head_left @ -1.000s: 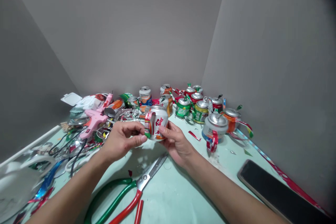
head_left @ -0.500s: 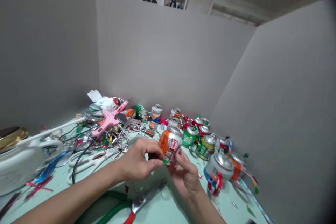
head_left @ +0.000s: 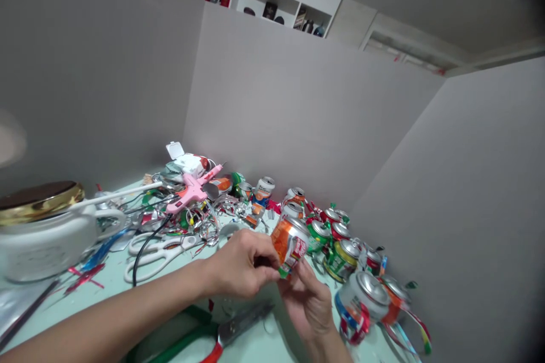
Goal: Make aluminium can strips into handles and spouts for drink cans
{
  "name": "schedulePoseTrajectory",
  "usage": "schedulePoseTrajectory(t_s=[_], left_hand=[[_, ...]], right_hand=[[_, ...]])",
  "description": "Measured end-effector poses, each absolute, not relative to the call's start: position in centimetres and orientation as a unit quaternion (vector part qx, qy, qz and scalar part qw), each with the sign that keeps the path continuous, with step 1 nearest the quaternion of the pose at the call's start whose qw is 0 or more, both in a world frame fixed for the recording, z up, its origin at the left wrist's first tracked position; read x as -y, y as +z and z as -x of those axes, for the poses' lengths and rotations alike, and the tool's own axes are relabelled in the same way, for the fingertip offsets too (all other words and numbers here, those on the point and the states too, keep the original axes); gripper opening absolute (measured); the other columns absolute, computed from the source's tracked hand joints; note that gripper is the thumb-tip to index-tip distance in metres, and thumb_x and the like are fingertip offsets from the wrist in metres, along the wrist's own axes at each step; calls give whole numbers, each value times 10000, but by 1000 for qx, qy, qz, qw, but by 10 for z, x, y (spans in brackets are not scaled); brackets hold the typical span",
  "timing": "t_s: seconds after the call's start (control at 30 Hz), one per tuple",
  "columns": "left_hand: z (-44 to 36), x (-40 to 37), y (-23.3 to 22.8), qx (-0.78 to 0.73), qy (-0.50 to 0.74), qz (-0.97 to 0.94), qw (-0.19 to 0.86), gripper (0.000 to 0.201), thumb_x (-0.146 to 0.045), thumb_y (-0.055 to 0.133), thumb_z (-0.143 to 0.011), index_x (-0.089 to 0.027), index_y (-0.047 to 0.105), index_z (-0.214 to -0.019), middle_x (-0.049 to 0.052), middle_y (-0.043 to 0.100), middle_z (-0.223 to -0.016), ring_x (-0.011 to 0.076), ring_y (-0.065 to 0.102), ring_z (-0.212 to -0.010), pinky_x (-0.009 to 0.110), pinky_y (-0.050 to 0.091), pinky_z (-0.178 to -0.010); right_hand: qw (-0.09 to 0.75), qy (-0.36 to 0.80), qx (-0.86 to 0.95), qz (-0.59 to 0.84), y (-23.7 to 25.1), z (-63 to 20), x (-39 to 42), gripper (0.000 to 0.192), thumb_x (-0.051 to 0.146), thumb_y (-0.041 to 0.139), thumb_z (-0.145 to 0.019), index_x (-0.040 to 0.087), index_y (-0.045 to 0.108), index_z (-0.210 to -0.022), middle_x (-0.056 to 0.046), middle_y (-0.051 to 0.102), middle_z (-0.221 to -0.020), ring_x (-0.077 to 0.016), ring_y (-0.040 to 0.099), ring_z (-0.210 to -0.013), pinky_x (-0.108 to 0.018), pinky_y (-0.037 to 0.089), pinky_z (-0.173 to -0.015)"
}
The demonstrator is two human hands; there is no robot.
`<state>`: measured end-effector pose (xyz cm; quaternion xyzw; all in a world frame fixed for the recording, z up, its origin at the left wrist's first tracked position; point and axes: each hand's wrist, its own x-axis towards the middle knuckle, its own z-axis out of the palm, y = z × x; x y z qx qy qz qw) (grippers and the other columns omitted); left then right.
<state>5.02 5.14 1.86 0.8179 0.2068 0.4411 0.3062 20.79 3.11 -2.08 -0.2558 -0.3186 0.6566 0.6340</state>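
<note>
Both my hands hold a cut-down orange, white and red drink can (head_left: 290, 242) tilted above the pale green table (head_left: 106, 289). My left hand (head_left: 240, 265) pinches its lower left edge, where a strip of the can's wall sticks out. My right hand (head_left: 307, 300) supports the can from below and the right. Just under my hands lie metal shears (head_left: 221, 332) with red and green handles.
Several cut cans (head_left: 340, 249) crowd the back right corner. A pink glue gun (head_left: 193, 191), white scissors (head_left: 159, 248), metal scraps and a black cable lie at the left. A white pot with a gold lid (head_left: 40, 227) stands far left. Grey boards wall the table.
The view has swung up and to the left, so the wall shelf and the white pot came into sight. My hands turned the can from its white face to its orange side and tilted it.
</note>
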Motion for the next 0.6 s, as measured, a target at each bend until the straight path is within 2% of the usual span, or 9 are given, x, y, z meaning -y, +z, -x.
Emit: schedulePoseTrajectory(t_s=[0.17, 0.23, 0.33, 0.6], left_hand=[[-44, -60, 21, -227, 425, -800, 358, 102, -213, 616, -677, -131, 634, -620, 9, 582, -607, 120, 501, -592, 236, 391, -573], [-40, -65, 21, -233, 413, -790, 388, 138, -254, 627, -680, -131, 624, -617, 4, 575, -609, 115, 499, -584, 232, 400, -566], [-37, -71, 20, -244, 402, -775, 422, 169, -281, 651, -676, -127, 610, -618, -2, 564, -609, 106, 492, -567, 220, 401, -540], [-33, -74, 18, -278, 375, -767, 440, 219, -332, 681, -689, -133, 619, -621, 12, 571, -628, 119, 508, -566, 226, 407, -505]], right_hand=[[623, 644, 343, 282, -13, -202, -29, 302, 266, 745, -636, 196, 663, -919, -24, 694, -828, -166, 615, -708, -294, 478, -690], [619, 635, 356, 294, -10, -201, -28, 340, 271, 742, -645, 172, 649, -956, -43, 690, -874, -180, 614, -756, -303, 472, -721], [632, 626, 342, 302, -7, -200, -28, 388, 277, 750, -630, 158, 630, -979, -51, 678, -927, -181, 606, -793, -291, 462, -730], [645, 630, 299, 313, 3, -200, -25, 447, 273, 780, -555, 146, 624, -953, -57, 677, -916, -182, 604, -797, -294, 454, -724]])
